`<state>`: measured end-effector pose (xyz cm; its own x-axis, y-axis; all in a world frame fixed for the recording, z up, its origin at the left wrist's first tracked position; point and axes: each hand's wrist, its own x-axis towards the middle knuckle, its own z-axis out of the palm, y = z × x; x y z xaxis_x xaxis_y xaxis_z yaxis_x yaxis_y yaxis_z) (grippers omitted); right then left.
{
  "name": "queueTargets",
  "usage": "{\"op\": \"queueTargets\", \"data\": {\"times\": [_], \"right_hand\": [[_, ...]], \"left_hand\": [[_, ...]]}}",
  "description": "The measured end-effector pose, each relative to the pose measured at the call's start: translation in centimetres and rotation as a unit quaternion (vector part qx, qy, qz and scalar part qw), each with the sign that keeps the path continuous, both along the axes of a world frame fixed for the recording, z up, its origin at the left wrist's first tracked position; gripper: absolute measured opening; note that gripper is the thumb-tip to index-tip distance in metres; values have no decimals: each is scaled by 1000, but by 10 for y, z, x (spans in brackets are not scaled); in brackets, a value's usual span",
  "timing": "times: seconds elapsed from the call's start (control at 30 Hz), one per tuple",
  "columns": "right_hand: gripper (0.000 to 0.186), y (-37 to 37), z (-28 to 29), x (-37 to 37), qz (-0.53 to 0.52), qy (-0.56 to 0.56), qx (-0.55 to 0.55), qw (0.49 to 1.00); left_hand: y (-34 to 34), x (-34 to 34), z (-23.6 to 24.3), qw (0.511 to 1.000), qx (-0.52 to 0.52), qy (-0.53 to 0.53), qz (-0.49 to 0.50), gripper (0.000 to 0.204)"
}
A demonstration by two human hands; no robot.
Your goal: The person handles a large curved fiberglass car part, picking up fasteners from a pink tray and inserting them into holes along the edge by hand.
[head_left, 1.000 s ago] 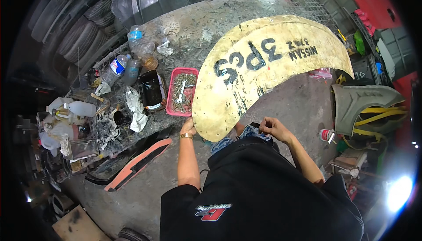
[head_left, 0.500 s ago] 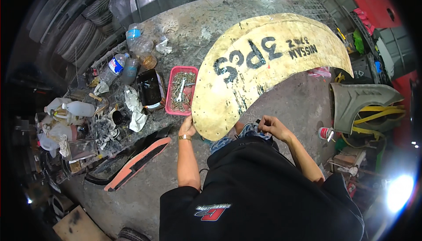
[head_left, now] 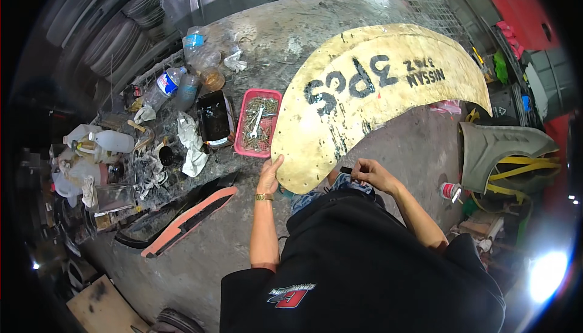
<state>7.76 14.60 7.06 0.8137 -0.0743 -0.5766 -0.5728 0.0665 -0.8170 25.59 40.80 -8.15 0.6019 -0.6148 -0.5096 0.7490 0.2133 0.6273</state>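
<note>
A large curved cream-coloured panel [head_left: 376, 123] with black painted lettering and small holes lies across the worktable, its narrow near end jutting over the edge. My left hand [head_left: 269, 177] grips that end, thumb along its rim. Below the panel's inner curve, at waist height, my right hand [head_left: 370, 172] is closed in a pinch on a small black object [head_left: 346, 170], too small to identify. Left of the panel sits a pink tray [head_left: 239, 145] of bolts with a silver wrench [head_left: 257, 120], beside a black container of dark liquid [head_left: 214, 114].
The worktable [head_left: 273, 41] also carries plastic bottles [head_left: 164, 87], jugs [head_left: 115, 142] and crumpled paper [head_left: 191, 151]. A salmon-and-black part [head_left: 188, 224] lies below on the left. At right are a grey body panel with yellow straps [head_left: 498, 145] and a small can [head_left: 448, 190].
My left hand has risen slightly, its thumb now showing over the panel's edge. The view has shifted a little, so the table's contents appear slightly further right. My right hand stays pinched.
</note>
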Motion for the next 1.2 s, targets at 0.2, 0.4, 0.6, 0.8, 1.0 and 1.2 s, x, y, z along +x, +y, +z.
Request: {"op": "queueTargets", "data": {"times": [0.2,0.4,0.6,0.8,1.0,1.2], "right_hand": [[10,-1,-3,6,10,-4,5,1000],[10,0,-5,9,9,-8,10,1000],[9,-4,-10,16,24,0,15,1000],[7,0,-19,30,40,8,-5,999],[6,41,-35,98,121,-15,-100,987],[13,70,-64,156,197,-119,-200,952]], "left_hand": [[-5,-8,-4,999,-1,-12,36,37],[-4,-8,-6,999,-6,2,34,39],[-9,-11,-9,998,-14,-2,55,44],[-8,-3,3,1000,-18,4,22,45],[-4,-3,-11,999,-17,2,35,42],[-7,-8,-13,998,-37,-7,42,37]]}}
